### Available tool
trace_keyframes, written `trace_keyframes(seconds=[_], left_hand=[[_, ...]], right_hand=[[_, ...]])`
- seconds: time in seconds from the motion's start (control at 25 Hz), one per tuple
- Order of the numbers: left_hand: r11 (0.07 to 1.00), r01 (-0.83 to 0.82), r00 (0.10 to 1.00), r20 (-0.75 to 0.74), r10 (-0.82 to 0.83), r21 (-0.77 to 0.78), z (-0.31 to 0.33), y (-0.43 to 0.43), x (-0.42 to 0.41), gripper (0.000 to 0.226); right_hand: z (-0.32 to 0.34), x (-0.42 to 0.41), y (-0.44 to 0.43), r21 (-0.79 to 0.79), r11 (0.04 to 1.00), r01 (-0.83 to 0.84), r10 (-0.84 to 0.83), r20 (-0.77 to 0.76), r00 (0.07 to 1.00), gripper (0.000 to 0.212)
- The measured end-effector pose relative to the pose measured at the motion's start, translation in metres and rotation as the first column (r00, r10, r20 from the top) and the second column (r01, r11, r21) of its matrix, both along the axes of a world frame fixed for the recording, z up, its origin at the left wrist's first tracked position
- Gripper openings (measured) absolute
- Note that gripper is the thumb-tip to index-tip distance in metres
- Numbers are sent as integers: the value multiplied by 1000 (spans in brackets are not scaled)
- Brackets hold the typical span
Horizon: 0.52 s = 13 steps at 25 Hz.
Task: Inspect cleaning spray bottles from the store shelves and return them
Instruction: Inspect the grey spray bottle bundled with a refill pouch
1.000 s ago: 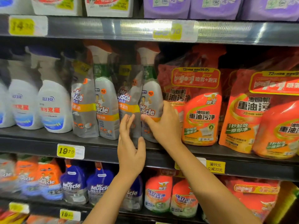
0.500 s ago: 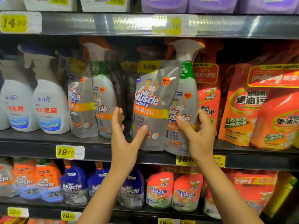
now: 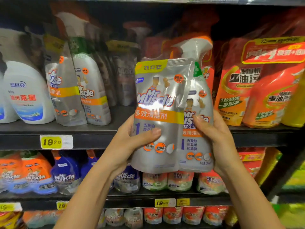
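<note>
So, shelf [image 3: 99,141]: free slot at the back, between grey bottles [image 3: 79,90] and orange pouches [image 3: 239,90].
twin pack [image 3: 165,100]: upright, long axis vertical, held clear in front of that slot.
left hand [image 3: 130,146]: clamped on lower left side, thumb across front.
right hand [image 3: 217,142]: clamped on lower right side; equally near.

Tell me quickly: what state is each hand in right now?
Left hand: closed, gripping the left side of the silver plastic-wrapped Mr Muscle pouch-and-spray-bottle pack.
Right hand: closed, gripping the same pack's right side.
</note>
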<state>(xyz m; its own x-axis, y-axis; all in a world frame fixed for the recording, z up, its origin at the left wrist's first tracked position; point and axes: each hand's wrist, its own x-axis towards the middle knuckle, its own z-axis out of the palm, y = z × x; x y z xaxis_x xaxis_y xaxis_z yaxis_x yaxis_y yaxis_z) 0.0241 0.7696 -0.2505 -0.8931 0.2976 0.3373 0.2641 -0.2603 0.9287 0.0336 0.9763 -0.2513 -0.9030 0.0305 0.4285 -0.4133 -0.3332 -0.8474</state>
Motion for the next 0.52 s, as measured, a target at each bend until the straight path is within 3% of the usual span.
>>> trace_keyframes(seconds=[0.16,0.36,0.52], left_hand=[[1000,-1,994,112,-1,12,-21,-3,32,36],[997,-57,982,175,66,-54,-59,-12,67,41],[995,-4,978,208,23,-95,-85,-15,85,40]], right_hand=[[-22,31,-2,92,996,-21,10,125,992,63],[-65,66,-13,76,997,3,-18,204,979,52],[-94,93,-14,52,997,59,-71,249,966,58]])
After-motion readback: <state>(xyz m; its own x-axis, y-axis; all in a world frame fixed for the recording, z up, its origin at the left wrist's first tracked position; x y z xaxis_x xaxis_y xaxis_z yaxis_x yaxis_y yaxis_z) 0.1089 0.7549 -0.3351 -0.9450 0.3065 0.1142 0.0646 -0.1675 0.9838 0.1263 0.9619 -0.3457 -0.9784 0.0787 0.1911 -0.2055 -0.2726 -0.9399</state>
